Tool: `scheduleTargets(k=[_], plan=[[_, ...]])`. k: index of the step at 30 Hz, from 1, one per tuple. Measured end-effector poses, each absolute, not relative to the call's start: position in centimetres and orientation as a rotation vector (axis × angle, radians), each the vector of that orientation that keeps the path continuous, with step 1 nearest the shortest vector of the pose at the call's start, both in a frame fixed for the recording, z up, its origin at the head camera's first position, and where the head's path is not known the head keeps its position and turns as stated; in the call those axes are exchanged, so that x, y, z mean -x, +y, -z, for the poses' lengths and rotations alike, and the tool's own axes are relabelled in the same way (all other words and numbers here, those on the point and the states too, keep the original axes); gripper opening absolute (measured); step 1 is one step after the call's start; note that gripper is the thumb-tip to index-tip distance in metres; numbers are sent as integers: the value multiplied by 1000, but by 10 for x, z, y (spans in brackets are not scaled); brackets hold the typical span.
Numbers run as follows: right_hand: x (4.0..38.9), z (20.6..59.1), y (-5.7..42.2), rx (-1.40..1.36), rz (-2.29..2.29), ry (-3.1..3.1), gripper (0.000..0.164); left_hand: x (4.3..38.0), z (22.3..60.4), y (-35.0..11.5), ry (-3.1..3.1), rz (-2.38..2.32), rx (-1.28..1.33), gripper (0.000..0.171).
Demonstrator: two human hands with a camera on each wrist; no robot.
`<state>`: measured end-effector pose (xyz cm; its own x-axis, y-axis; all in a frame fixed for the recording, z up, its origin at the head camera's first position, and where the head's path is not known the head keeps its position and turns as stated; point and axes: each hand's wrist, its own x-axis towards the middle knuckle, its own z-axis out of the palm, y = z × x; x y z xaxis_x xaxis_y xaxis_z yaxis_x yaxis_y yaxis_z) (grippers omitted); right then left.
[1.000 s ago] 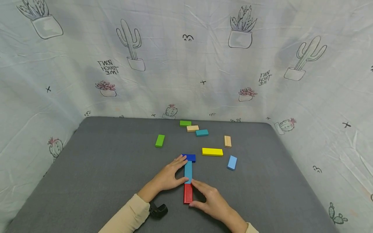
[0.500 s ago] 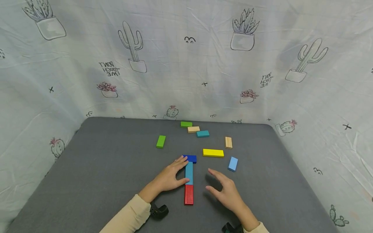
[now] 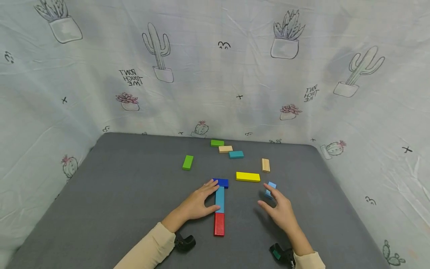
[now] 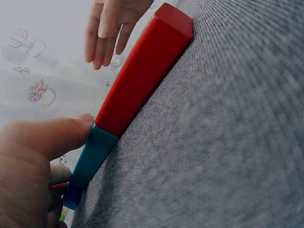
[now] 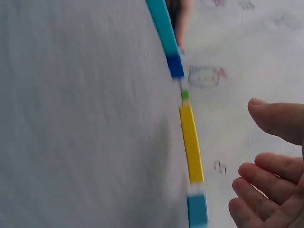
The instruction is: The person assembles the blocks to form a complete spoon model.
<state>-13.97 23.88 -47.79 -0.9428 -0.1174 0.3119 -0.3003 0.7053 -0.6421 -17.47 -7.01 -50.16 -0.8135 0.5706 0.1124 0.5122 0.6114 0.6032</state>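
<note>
A column of wooden blocks lies on the grey table: a dark blue block [image 3: 223, 182] set crosswise at the far end, then a light blue block [image 3: 220, 198], then a red block [image 3: 219, 225] nearest the person. My left hand [image 3: 196, 203] rests along the column's left side, fingertips at the dark blue block and thumb at the light blue block near its joint with the red one. To the right, my right hand [image 3: 281, 211] hovers with thumb and fingers apart, partly covering a small pale blue block [image 3: 272, 185]. Nothing is between its fingers.
Beyond the column lies a yellow block [image 3: 248, 177], with a striped wooden block [image 3: 265, 165] behind it. Farther back are a teal block [image 3: 236, 154], a beige block [image 3: 225, 149] and two green blocks [image 3: 187, 163]. A printed cloth [image 3: 208, 67] hangs behind the table.
My right hand has left the red block's side and moved right and away from the person, to the small pale blue block. The left hand has stayed at the column.
</note>
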Motion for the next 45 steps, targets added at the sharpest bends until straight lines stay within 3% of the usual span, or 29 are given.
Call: scheduleTargets(k=[13, 25, 45], plan=[[163, 499, 284, -35, -1199, -2838, 77, 173, 505, -65, 2723, -989, -905, 71], [164, 503, 287, -117, -1052, -2876, 63, 173, 506, -65, 2735, -985, -916, 71], [167, 499, 283, -108, -1081, -2830, 64, 176, 504, -66, 2755, -963, -897, 72]])
